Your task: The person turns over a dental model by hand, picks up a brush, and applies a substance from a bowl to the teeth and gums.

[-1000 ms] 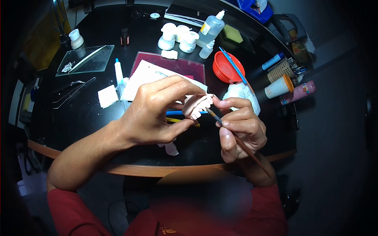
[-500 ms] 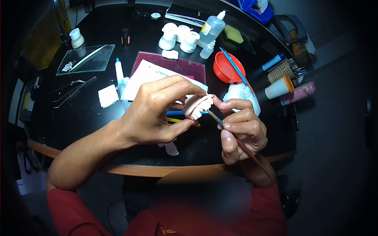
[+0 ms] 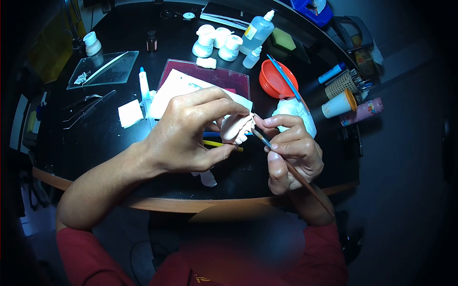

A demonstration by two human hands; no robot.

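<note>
Between the thumb and fingers of my left hand (image 3: 193,126) is a pale dental model (image 3: 234,129), its row of teeth turned toward the right. My right hand (image 3: 296,155) pinches a thin brush (image 3: 298,175) with a brown handle and metal ferrule. The bristle tip is right at the teeth, and my right index fingertip sits close to the model's upper edge. Below my left hand, partly hidden, lie a yellow stick (image 3: 214,143) and a blue one on the black table (image 3: 157,174).
Behind the hands lie white paper (image 3: 176,93) and a dark red tray (image 3: 234,80). White jars (image 3: 202,47), a clear bottle (image 3: 257,33) and red bowls (image 3: 272,86) stand farther back. At left are a glass slab (image 3: 121,71), tweezers (image 3: 90,110) and a syringe (image 3: 144,86).
The brush tip has shifted slightly up along the teeth, and my right hand has moved a little up with it. The model is tilted slightly differently in my left hand.
</note>
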